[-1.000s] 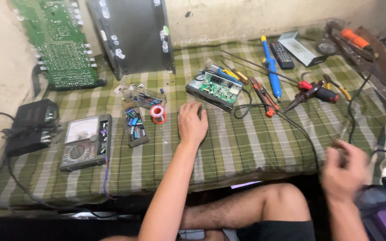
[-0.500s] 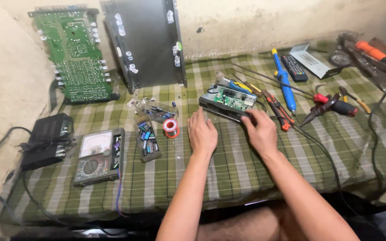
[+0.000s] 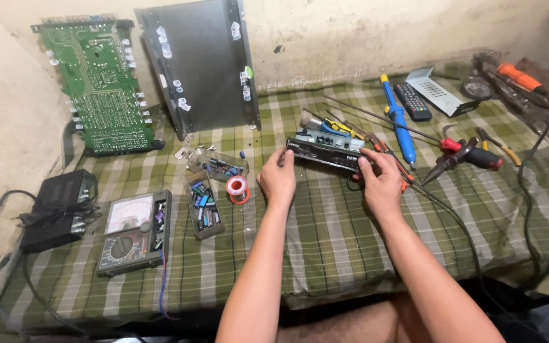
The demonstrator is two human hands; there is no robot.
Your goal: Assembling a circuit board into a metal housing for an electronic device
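Two hands [image 3: 279, 178] [image 3: 380, 183] hold box [image 3: 325, 152] crosswise.

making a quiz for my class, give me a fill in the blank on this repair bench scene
1. Both hands, left hand and right hand, grip the black ____.
2. The solder spool lies to the ____ of the left hand.
3. The green circuit board leans against the ____.
4. The meter lies on the checked ____.

Answers: box; left; wall; cloth

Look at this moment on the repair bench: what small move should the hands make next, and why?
Probably draw the black receiver box toward the bare cloth in front. The left hand and right hand grip its two ends, and tools crowd in just behind it, notably the blue soldering iron.
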